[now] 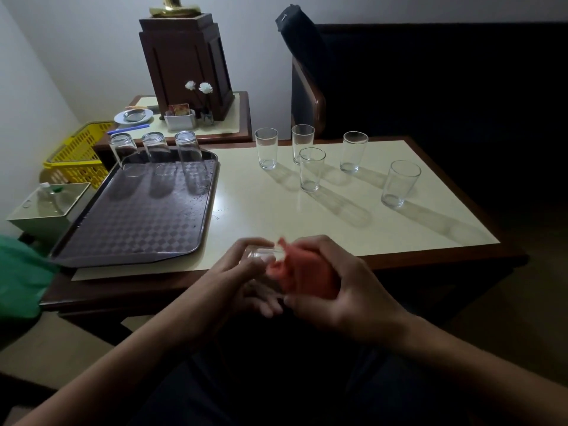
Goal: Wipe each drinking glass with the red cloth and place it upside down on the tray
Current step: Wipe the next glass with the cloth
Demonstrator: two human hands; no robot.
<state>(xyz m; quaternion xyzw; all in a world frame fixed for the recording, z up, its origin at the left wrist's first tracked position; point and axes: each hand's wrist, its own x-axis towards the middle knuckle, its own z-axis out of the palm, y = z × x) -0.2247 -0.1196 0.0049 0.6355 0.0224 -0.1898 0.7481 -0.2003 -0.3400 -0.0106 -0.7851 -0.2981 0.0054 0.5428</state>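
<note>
Below the table's near edge, my left hand (246,278) grips a clear drinking glass (261,253) lying on its side, mouth toward the right. My right hand (335,287) holds the bunched red cloth (295,272) pressed against the glass's mouth. The grey checkered tray (138,222) lies on the left of the table, and three glasses (156,152) stand upside down along its far edge. Several upright glasses (312,170) stand on the cream tabletop at the right.
Behind the table is a side table with a dark wooden stand (184,69), a small flower vase (207,116) and a dish (133,115). A yellow basket (76,155) and a square container (46,207) sit left of the tray. A dark chair (310,96) stands behind.
</note>
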